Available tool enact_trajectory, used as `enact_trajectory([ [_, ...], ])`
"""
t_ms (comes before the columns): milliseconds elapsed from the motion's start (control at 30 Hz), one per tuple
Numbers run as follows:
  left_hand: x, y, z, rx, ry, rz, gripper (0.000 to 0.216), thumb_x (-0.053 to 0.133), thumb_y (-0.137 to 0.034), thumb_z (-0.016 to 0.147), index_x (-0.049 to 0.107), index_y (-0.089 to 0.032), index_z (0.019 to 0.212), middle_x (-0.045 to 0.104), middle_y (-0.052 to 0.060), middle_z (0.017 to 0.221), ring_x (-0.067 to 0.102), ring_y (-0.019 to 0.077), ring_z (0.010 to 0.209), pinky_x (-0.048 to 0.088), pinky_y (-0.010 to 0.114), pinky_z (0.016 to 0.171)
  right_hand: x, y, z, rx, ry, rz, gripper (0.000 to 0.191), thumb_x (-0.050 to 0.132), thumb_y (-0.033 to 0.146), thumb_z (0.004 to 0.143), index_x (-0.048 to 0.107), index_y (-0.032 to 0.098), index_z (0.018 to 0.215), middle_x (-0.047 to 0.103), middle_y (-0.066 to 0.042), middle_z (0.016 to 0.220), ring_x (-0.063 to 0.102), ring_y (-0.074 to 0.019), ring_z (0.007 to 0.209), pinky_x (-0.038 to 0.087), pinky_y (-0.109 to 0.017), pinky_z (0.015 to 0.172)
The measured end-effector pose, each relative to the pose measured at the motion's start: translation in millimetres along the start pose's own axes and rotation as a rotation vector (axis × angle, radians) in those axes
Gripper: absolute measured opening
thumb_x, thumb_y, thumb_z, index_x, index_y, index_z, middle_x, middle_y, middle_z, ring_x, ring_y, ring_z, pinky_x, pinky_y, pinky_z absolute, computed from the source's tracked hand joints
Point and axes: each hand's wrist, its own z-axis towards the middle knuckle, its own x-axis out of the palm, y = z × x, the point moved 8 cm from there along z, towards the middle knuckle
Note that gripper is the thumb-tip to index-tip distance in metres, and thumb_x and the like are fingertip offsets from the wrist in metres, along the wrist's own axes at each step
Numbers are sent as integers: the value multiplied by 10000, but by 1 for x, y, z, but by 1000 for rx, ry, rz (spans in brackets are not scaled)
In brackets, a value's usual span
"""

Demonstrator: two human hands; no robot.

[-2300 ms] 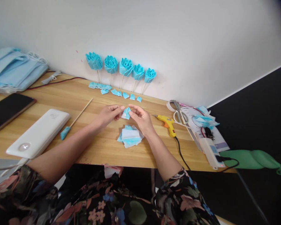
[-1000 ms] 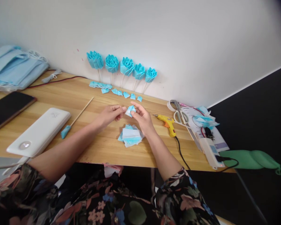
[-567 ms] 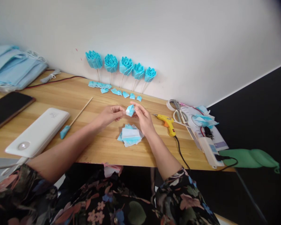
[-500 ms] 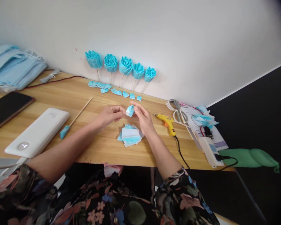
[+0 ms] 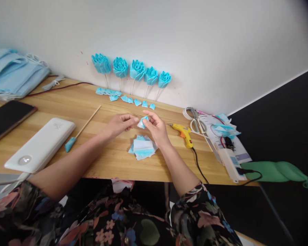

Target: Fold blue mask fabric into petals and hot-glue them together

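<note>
A small folded piece of blue-and-white mask fabric [image 5: 143, 122] is up off the table between my hands. My right hand [image 5: 156, 129] pinches it, with the thumb across its front and the index finger over the top. At its left edge are the closed thumb and fingers of my left hand [image 5: 123, 123]. Below them lies a loose stack of blue and white fabric pieces [image 5: 143, 147]. Several folded blue petals [image 5: 138, 102] line up toward the wall. A wooden stick with a blue bud [image 5: 71, 144] on its end rests left of my left forearm.
Several blue fabric roses [image 5: 137, 70] on sticks lean on the wall. A yellow glue gun [image 5: 183, 133], scissors [image 5: 196, 123] and a power strip [image 5: 231, 164] are to the right. A white power bank [image 5: 41, 145], a phone [image 5: 9, 118] and piled face masks [image 5: 17, 75] occupy the left.
The folded piece has turned in my fingers, and my right thumb now lies over its front. My left fingertips have shifted slightly at its left edge. The view has moved a little.
</note>
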Motion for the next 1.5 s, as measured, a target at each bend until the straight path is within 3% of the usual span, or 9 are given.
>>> enact_trajectory([
  [167,3,2,1,8,38,-76,256,747,-395,676,640,-165,709,541,-21,610,434,89,548,342,237,539,2,3,-2,-24,11,-65,327,646,510,832,683,236,1005,658,-1,867,576,-127,754,493,-262,722],
  [267,-1,4,2,-1,-10,-146,243,749,-378,674,644,-164,720,529,-28,575,435,90,537,341,241,545,1,4,-3,-18,5,-41,393,511,572,902,678,275,1098,677,-23,999,613,-149,836,524,-283,732],
  [367,-6,4,3,1,-54,-214,245,755,-376,668,642,-163,715,508,-36,543,421,87,521,330,242,542,5,-2,-1,31,46,14,434,579,569,861,645,291,1188,691,-32,1067,638,-178,930,543,-310,765],
  [533,-10,4,4,22,-86,-265,262,759,-365,673,597,-160,648,492,-37,554,404,77,525,308,240,542,6,-3,0,30,63,1,518,738,436,768,617,262,1240,727,-8,860,671,-175,855,527,-340,841],
  [967,-13,7,5,6,-115,-334,286,738,-361,697,544,-168,614,472,-40,545,382,71,506,279,239,521,-68,14,13,-63,-352,77,418,666,403,798,632,245,1184,676,10,801,591,-115,693,510,-286,704],
  [1267,-13,6,5,5,-111,-286,311,770,-393,662,563,-166,618,463,-46,526,376,73,505,291,239,531,-53,7,10,-2,-308,83,287,618,367,827,686,225,1067,492,76,514,507,-112,544,494,-299,682],
  [1367,-11,6,4,-4,-103,-231,293,764,-404,660,592,-168,647,460,-50,518,377,78,501,293,243,531,-40,10,9,-28,-204,-37,359,668,384,809,678,248,1141,705,-6,790,662,-167,842,505,-336,848],
  [1433,-10,6,4,-7,-96,-176,279,759,-407,664,617,-166,674,464,-51,529,371,77,504,294,243,532,-32,13,9,-54,-123,-70,425,703,416,792,658,279,1192,724,-47,1112,638,-199,1104,482,-355,954],
  [1500,-8,5,3,1,-80,-112,270,753,-408,666,641,-164,697,500,-43,570,371,75,514,291,242,532,-27,14,8,-62,-75,-71,428,686,460,811,655,284,1200,711,-49,1185,623,-203,1158,468,-369,998],
])
